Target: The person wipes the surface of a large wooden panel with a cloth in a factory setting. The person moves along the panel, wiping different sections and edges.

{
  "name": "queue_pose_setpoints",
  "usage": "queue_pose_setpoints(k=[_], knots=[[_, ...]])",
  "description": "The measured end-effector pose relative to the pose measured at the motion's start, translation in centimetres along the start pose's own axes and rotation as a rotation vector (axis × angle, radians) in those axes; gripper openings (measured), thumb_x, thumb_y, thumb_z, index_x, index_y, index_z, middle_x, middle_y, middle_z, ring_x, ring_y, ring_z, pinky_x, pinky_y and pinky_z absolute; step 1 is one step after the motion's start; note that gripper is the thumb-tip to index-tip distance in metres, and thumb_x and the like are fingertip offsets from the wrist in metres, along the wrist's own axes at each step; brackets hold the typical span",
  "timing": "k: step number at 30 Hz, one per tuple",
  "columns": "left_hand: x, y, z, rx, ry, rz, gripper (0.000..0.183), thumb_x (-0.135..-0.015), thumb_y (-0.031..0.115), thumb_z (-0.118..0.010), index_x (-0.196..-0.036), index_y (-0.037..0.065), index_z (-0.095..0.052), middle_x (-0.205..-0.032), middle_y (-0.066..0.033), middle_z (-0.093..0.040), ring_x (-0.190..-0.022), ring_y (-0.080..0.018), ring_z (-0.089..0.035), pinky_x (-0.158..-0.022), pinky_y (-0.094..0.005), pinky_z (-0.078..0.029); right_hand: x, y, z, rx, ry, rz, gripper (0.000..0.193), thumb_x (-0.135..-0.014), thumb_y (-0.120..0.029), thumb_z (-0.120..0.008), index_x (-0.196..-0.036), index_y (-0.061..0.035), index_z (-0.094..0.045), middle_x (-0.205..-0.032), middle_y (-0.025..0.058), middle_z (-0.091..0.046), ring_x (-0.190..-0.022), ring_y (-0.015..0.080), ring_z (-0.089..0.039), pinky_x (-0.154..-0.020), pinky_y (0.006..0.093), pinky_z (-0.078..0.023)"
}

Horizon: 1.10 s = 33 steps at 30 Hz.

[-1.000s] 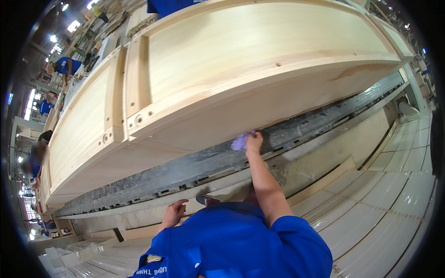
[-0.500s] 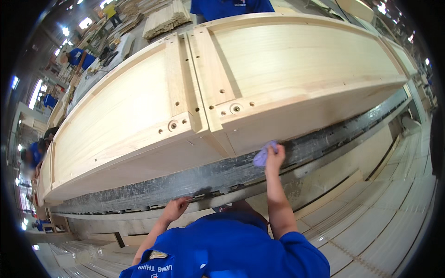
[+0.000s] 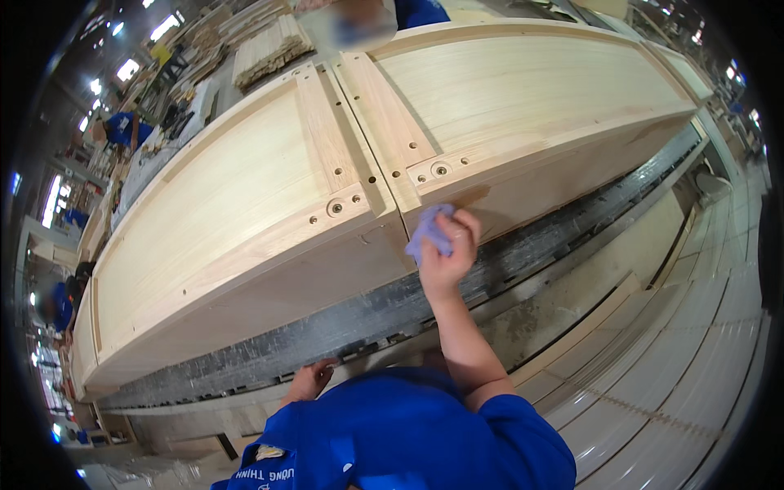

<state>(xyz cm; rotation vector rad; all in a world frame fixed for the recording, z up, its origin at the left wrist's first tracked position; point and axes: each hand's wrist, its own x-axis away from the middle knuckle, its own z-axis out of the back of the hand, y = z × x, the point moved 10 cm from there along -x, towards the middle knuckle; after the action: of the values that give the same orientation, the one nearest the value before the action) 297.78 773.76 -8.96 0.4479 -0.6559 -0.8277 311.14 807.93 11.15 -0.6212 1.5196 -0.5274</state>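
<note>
My right hand (image 3: 454, 255) is closed round a crumpled purple cloth (image 3: 429, 233). It presses the cloth to the near side of the right wooden cabinet (image 3: 539, 90), just right of the seam with the left wooden cabinet (image 3: 220, 163). A darker patch shows on the wood beside the hand. Both cabinets are pale wood with recessed panels, drilled holes and round metal fittings at their adjoining corners. My left hand (image 3: 310, 380) is low at the edge of the dark conveyor bed (image 3: 327, 314), fingers curled; whether anything is in them is too small to tell.
Both cabinets rest on the conveyor bed. Pale, shiny boards (image 3: 645, 367) lie on the right. Across the cabinets stands a person in blue (image 3: 420, 11), partly blurred. A stack of wood strips (image 3: 269, 51) lies beyond, and more people in blue are at the left.
My right hand has moved up and left with the purple cloth, from below the cabinet side onto it near the seam. My left hand has stayed by the conveyor edge. The view has shifted slightly.
</note>
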Motion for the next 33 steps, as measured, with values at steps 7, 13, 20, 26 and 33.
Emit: queue_pose_setpoints(k=[7,13,20,26,33], knots=[[1.9,-5.3,4.7,-0.048,-0.029,-0.046,0.026,-0.08,0.013,-0.057,-0.106,0.013,-0.059,-0.071,-0.0148,-0.061,-0.067,-0.0318,-0.061,-0.062,-0.0378,-0.048,1.7,0.8,-0.3,-0.09,0.278,-0.189,0.029,-0.066,0.004,-0.063,-0.094,-0.0012,-0.06,-0.096,0.015,-0.054,-0.087,0.0287,-0.054,-0.081,0.0333,-0.044],[6.7,-12.0,7.5,-0.086,-0.082,0.048,0.026,-0.079,0.012,-0.057,-0.105,0.015,-0.06,-0.072,-0.0169,-0.062,-0.071,-0.0294,-0.064,-0.063,-0.0377,-0.049,0.1,1.8,1.7,-0.077,0.381,-0.423,0.023,-0.072,-0.002,-0.064,-0.093,0.0022,-0.055,-0.089,0.0128,-0.059,-0.085,0.021,-0.056,-0.079,0.033,-0.044],[5.9,-11.4,8.0,-0.168,-0.096,-0.072,0.026,-0.079,0.011,-0.057,-0.105,0.015,-0.061,-0.076,-0.017,-0.063,-0.073,-0.0306,-0.063,-0.065,-0.0386,-0.05,0.7,-1.1,0.5,0.063,0.363,-0.232,0.017,-0.074,-0.003,-0.063,-0.088,0.0025,-0.057,-0.087,0.0126,-0.06,-0.082,0.0193,-0.056,-0.074,0.0324,-0.045],[4.0,-10.0,7.8,-0.062,-0.175,-0.1,0.026,-0.082,0.012,-0.055,-0.108,0.013,-0.059,-0.076,-0.0177,-0.062,-0.07,-0.0309,-0.063,-0.065,-0.0372,-0.05,4.3,-3.1,-3.7,0.05,0.234,-0.156,0.018,-0.074,-0.002,-0.064,-0.09,0.0009,-0.056,-0.085,0.0108,-0.06,-0.079,0.0197,-0.056,-0.074,0.0318,-0.045],[2.9,-9.1,8.6,-0.07,-0.136,-0.131,0.026,-0.081,0.01,-0.056,-0.107,0.014,-0.059,-0.073,-0.0175,-0.062,-0.069,-0.0306,-0.062,-0.064,-0.0376,-0.049,5.1,-0.9,-3.4,-0.228,0.411,-0.525,0.015,-0.079,-0.001,-0.06,-0.094,0.0023,-0.055,-0.087,0.0103,-0.057,-0.082,0.0159,-0.053,-0.075,0.0273,-0.044]])
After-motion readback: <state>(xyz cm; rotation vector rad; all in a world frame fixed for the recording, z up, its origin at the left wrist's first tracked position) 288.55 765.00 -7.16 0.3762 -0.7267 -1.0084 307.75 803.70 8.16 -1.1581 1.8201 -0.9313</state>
